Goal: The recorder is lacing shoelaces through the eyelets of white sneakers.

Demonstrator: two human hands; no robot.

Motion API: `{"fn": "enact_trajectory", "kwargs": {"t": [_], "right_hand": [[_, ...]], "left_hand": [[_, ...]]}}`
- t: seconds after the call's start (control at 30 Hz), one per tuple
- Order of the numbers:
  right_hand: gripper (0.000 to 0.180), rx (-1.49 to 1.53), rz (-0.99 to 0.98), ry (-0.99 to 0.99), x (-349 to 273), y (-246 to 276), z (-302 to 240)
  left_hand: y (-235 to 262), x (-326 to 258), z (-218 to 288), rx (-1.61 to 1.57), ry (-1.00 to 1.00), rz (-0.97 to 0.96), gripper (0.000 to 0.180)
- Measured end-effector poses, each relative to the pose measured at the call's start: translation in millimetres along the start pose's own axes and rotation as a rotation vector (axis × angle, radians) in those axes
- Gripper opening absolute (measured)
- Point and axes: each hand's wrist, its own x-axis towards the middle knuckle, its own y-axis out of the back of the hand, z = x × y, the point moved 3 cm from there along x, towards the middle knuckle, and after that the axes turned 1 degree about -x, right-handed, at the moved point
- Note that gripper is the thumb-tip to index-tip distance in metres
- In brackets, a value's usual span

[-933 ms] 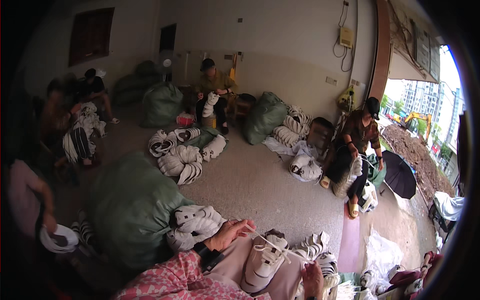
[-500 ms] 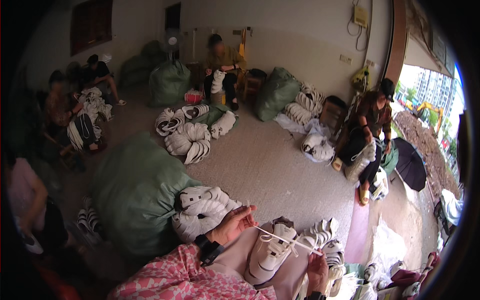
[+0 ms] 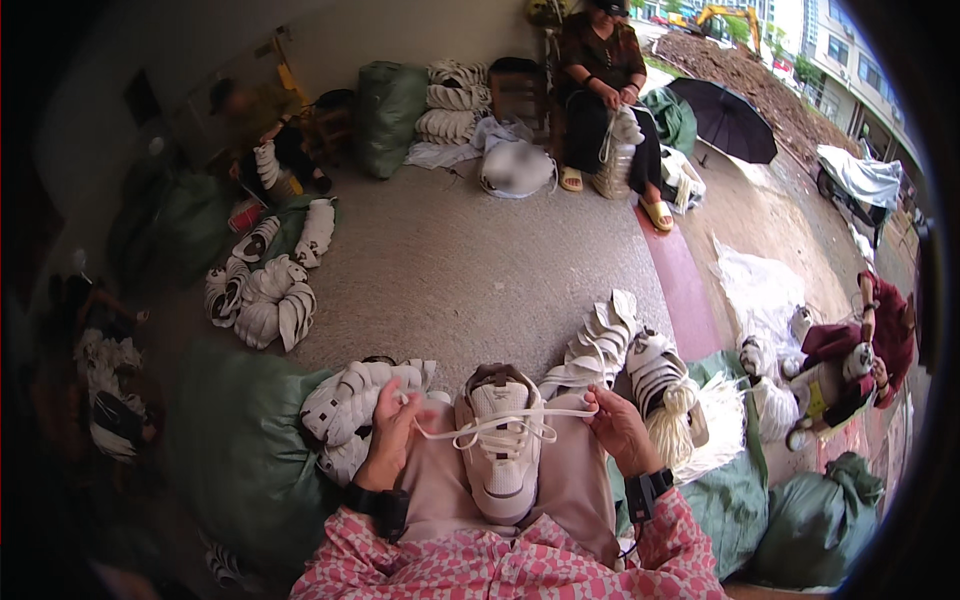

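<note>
A white sneaker (image 3: 502, 475) with a brown-lined collar rests between my thighs, its toe toward me. Across its tongue run white shoelaces (image 3: 565, 411), crossed over each other with small loops at both sides. My left hand (image 3: 390, 425) pinches one lace end left of the shoe. To the right, my right hand (image 3: 622, 430) grips the other end between thumb and fingers. Both laces stretch between the hands, the left one slightly slack.
Stacked white shoe uppers (image 3: 355, 400) lie left beside a big green sack (image 3: 235, 440). More uppers (image 3: 598, 340) and bundled white laces (image 3: 715, 425) are at right. A seated co-worker (image 3: 605, 90) handles shoe parts ahead; a black umbrella (image 3: 728, 120) stands nearby.
The view has swung to the right, so the room has shifted left. The shoe now appears straight on, and both hands hold lace ends at about equal height, lower than the left hand was.
</note>
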Motion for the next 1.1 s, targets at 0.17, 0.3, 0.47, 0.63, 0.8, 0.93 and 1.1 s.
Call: {"fn": "enact_trajectory", "kwargs": {"t": [0.17, 0.3, 0.47, 0.63, 0.8, 0.93, 1.1], "right_hand": [[0.016, -0.192, -0.130, 0.027, 6, 4, -4], [0.016, -0.392, -0.102, 0.099, -7, -29, -20], [0.015, -0.589, -0.184, 0.073, -9, -49, -17], [0.016, -0.647, -0.318, -0.130, -13, -60, -9], [0.016, -0.634, -0.319, -0.190, -10, -69, -2], [0.014, -0.551, -0.320, -0.272, -2, -65, 0], [0.015, -0.572, -0.328, -0.330, 1, -74, 1]], "left_hand": [[-72, -16, 55, 1.298, -1.055, 0.064, 0.041], [-131, -19, 67, 1.031, -0.903, -0.458, 0.012], [-151, 13, 36, 1.090, -0.665, -0.587, 0.010], [-144, 12, 24, 1.130, -0.447, -0.613, 0.009], [-141, 10, 17, 1.063, -0.372, -0.656, 0.012], [-142, 15, 11, 1.037, -0.351, -0.680, 0.011], [-144, 14, 10, 1.087, -0.397, -0.714, 0.010]]}}
